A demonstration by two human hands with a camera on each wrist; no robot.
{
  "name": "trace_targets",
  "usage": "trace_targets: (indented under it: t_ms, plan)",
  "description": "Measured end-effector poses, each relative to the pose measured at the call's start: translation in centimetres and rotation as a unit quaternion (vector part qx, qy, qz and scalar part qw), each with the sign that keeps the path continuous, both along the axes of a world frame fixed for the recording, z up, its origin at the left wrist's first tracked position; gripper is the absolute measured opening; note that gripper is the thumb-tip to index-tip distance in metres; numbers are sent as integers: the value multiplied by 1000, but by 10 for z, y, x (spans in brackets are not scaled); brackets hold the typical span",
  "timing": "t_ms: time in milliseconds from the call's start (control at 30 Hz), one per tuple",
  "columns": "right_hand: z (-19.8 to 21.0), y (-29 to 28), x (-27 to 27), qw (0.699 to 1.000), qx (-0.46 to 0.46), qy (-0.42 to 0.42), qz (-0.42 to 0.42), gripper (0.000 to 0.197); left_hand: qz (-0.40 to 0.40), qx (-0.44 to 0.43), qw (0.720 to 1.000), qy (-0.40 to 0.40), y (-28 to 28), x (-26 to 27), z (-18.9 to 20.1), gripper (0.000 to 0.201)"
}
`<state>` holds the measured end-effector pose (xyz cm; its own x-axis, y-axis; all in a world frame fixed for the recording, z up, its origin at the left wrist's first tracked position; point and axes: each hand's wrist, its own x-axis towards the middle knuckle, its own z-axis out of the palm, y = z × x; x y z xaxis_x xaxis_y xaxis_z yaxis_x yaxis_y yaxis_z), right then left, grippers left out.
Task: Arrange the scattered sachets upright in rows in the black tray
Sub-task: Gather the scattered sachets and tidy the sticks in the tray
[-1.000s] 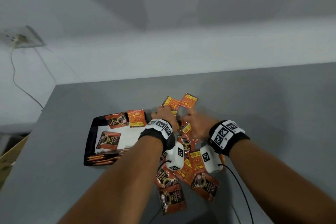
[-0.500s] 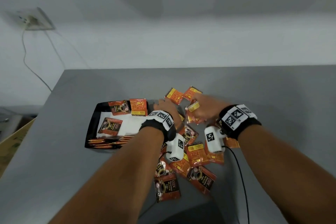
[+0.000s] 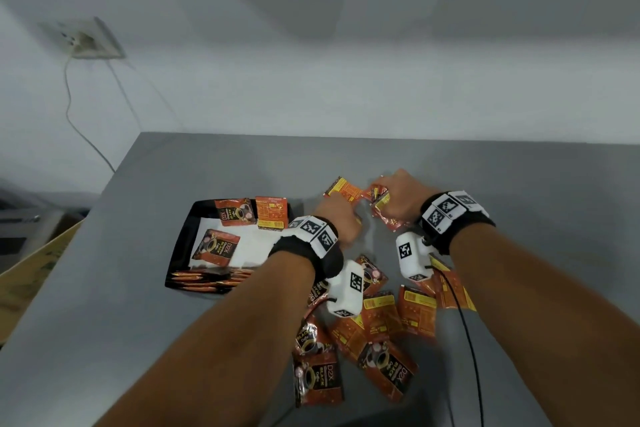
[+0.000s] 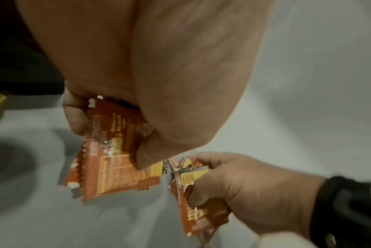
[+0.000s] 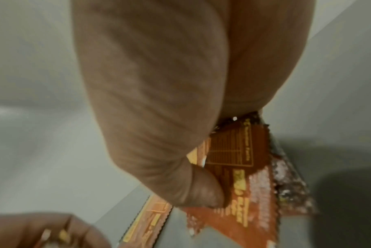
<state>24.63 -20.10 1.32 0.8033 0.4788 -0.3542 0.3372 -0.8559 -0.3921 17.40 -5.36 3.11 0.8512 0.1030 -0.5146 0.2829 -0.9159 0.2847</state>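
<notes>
Red-and-orange coffee sachets (image 3: 381, 322) lie scattered on the grey table, near my forearms. The black tray (image 3: 178, 246) sits to the left. It holds two sachets leaning at its far wall (image 3: 272, 211), one lying flat (image 3: 214, 246) and a row standing on edge along its near wall (image 3: 207, 279). My left hand (image 3: 341, 215) pinches a small stack of sachets (image 4: 112, 159) between thumb and fingers. My right hand (image 3: 388, 198), just right of it, grips another bunch of sachets (image 5: 244, 176) with the thumb pressed on top. One more sachet (image 3: 343, 189) lies beyond the left hand.
The table's left edge (image 3: 114, 184) runs close to the tray. A cardboard box (image 3: 31, 263) stands below that edge. A wall socket (image 3: 86, 42) with a hanging cord is on the wall at the far left. Wrist camera cables (image 3: 464, 322) trail over the sachets.
My right hand has gathered sachets out of the pile and moved up and to the right with them. The left hand has stayed beside the tray's right end.
</notes>
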Motion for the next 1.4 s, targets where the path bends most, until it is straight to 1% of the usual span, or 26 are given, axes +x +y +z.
trace_targets:
  t_ms: [67,100,167,200,300,333,367,433,467,600,700,767,867,900,967,1000,1033,1067,1133,1167,1200,1233,1267,1333,1367,1400]
  plan:
    - [-6,-6,-3,1000,-14,-11,-24,46,17,-13,1000,-23,0,10,6,26]
    - [-9,-10,-4,999,-21,-11,-40,47,25,-22,999,-29,1,16,7,32]
    - [-13,-18,-7,998,-30,-19,-57,49,34,-22,999,-36,-1,27,11,32]
    - [-15,-22,-8,997,-33,-23,-65,50,33,-16,998,-43,-2,31,13,28]
    - [-14,-35,-13,995,-36,-11,-91,56,21,14,999,-41,-10,42,10,7]
    - [-14,-39,-15,994,-39,-3,-104,60,13,23,999,-35,-13,42,8,8]
    - [-15,-42,-15,993,-40,4,-112,64,2,31,999,-31,-16,45,1,16]
    - [-17,-46,-17,992,-33,15,-124,67,-25,32,999,-30,-23,46,-9,43]
    - [-18,-47,-18,991,-29,20,-128,67,-42,32,998,-34,-27,46,-12,50]
    - [-16,-44,-23,990,-19,23,-138,57,-121,51,990,-53,-34,47,-25,57]
    - [-15,-41,-26,989,8,29,-148,48,-123,62,989,-54,-31,45,-29,57]
    - [-13,-40,-29,987,32,27,-156,49,-110,41,991,-62,-27,43,-30,63]
    - [-8,-39,-33,985,63,45,-154,61,-56,-41,995,-70,-22,37,-23,74]
    - [-5,-39,-34,985,59,51,-153,59,-59,-54,995,-63,-21,36,-20,69]
    - [2,-40,-39,985,60,53,-155,46,-101,-34,994,-34,-16,33,-8,34]
    - [10,-40,-43,984,74,52,-152,40,-113,-28,993,-22,-13,31,0,22]
    - [18,-38,-48,984,88,56,-148,35,-114,-34,993,-20,-9,29,8,19]
    - [27,-36,-56,984,107,60,-131,32,-101,-48,993,-29,-5,27,16,20]
    - [40,-27,-74,983,130,98,-87,25,-68,-73,993,-62,3,22,33,24]
    - [42,-22,-84,982,128,125,-67,24,-56,-84,992,-78,7,18,42,23]
    - [42,-15,-96,979,132,144,-49,26,-50,-95,990,-91,11,14,49,22]
    - [36,-9,-105,982,116,142,-33,31,-49,-103,988,-102,16,10,56,20]
    - [30,-3,-113,988,94,119,-10,36,-47,-109,987,-110,21,4,61,18]
    - [15,8,-126,997,15,64,41,48,-39,-127,984,-120,33,-9,69,17]
    - [10,12,-131,998,-18,52,45,55,-33,-135,983,-123,40,-17,73,17]
    - [4,16,-135,998,-28,44,39,60,-27,-140,982,-128,48,-25,77,19]
